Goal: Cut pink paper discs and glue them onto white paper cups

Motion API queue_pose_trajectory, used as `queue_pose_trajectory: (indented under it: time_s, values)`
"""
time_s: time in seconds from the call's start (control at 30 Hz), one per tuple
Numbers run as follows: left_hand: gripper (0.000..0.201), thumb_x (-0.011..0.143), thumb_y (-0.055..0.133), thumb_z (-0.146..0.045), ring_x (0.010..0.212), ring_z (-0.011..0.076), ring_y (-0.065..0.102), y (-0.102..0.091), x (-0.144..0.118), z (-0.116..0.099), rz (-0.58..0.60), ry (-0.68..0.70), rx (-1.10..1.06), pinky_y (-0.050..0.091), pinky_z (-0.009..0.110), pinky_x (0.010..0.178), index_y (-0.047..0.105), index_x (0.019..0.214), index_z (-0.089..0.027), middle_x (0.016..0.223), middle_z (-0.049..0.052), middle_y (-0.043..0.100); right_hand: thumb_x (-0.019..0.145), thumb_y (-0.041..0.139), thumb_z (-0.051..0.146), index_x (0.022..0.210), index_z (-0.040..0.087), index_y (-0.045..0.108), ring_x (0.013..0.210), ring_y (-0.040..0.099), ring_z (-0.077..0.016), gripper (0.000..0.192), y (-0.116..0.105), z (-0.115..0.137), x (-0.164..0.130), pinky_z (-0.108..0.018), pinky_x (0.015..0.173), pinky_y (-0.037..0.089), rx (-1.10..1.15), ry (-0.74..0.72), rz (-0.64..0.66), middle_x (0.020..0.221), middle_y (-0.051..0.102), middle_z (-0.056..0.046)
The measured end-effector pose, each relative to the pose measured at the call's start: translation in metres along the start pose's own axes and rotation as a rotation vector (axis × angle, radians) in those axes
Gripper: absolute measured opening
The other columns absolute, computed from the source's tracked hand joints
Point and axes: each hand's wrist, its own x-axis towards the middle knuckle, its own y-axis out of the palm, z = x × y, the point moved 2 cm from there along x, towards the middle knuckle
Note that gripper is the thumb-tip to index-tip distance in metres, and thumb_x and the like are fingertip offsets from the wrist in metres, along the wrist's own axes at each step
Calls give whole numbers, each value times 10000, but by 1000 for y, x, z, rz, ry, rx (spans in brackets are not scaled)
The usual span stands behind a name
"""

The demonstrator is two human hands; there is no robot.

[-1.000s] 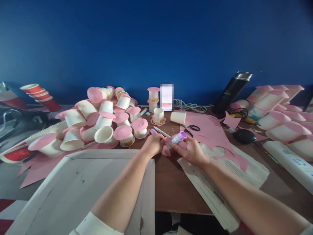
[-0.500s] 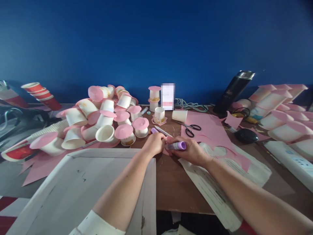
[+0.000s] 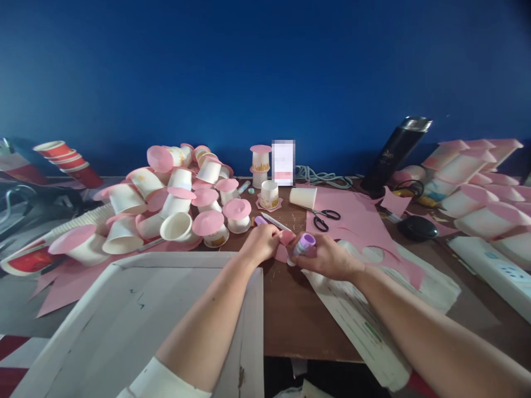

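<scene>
My right hand (image 3: 327,257) grips a purple glue stick (image 3: 303,245), its tip down on a small pink paper piece (image 3: 284,246) on the brown table (image 3: 290,309). My left hand (image 3: 261,243) pins that pink piece down from the left. A purple cap (image 3: 260,221) and a white pen (image 3: 275,223) lie just beyond my left hand. Black scissors (image 3: 324,218) rest on a pink paper sheet (image 3: 357,218) behind my right hand.
A heap of white paper cups with pink lids (image 3: 174,199) fills the left back. More such cups (image 3: 477,188) lie at the right. A white tray (image 3: 136,326) sits near left, printed papers (image 3: 373,320) under my right arm. A black bottle (image 3: 394,155), black mouse (image 3: 415,228), power strip (image 3: 493,271).
My right hand has turned the glue stick from lying sideways to pointing down onto the pink piece. My left hand has stayed on the piece.
</scene>
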Motion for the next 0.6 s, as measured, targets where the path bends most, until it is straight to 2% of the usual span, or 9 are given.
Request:
queue_pose_trajectory:
  time_s: [0.07, 0.17, 0.27, 0.33, 0.43, 0.6]
  values:
    - [292, 858, 483, -305, 587, 139, 509, 0, 0, 0, 3, -14, -2, 309, 254, 548, 650, 672, -155, 634, 31, 619, 803, 642, 374, 795, 204, 656, 631, 609, -177, 171, -2, -1, 1, -289, 585, 470, 113, 7, -26, 706, 669, -5]
    - [259, 855, 496, -285, 647, 153, 561, -1, 1, -1, -4, 5, 11, 336, 258, 584, 672, 717, -156, 708, 55, 669, 863, 588, 407, 877, 190, 661, 813, 655, -215, 229, -7, -1, 2, -322, 747, 505, 192, -101, -133, 858, 699, -45]
    - [275, 860, 509, -327, 637, 151, 566, 1, 2, 1, 10, -27, -9, 337, 256, 577, 663, 699, -166, 696, 48, 675, 824, 646, 366, 916, 194, 669, 848, 658, -216, 196, -3, -2, 3, -321, 800, 502, 37, -127, -219, 887, 704, -40]
    - [320, 864, 509, -376, 608, 146, 556, 3, 2, 3, 18, -56, -49, 329, 252, 556, 645, 659, -172, 652, 32, 661, 801, 663, 315, 971, 214, 675, 882, 659, -214, 198, 4, -4, 5, -312, 817, 497, -85, -144, -204, 942, 708, -30]
    - [369, 862, 515, -432, 612, 151, 560, 3, 1, 3, 4, -30, -84, 327, 253, 547, 627, 626, -172, 634, 25, 655, 793, 654, 259, 1029, 234, 674, 942, 651, -217, 238, 15, -7, 8, -313, 851, 478, -247, -183, -154, 1002, 701, -33]
    - [348, 873, 501, -390, 620, 151, 562, 1, -1, 1, -25, 12, -82, 330, 254, 551, 620, 634, -167, 632, 24, 646, 823, 617, 264, 991, 209, 652, 884, 633, -209, 181, 19, -8, 14, -311, 806, 449, -431, -164, -140, 956, 689, -49]
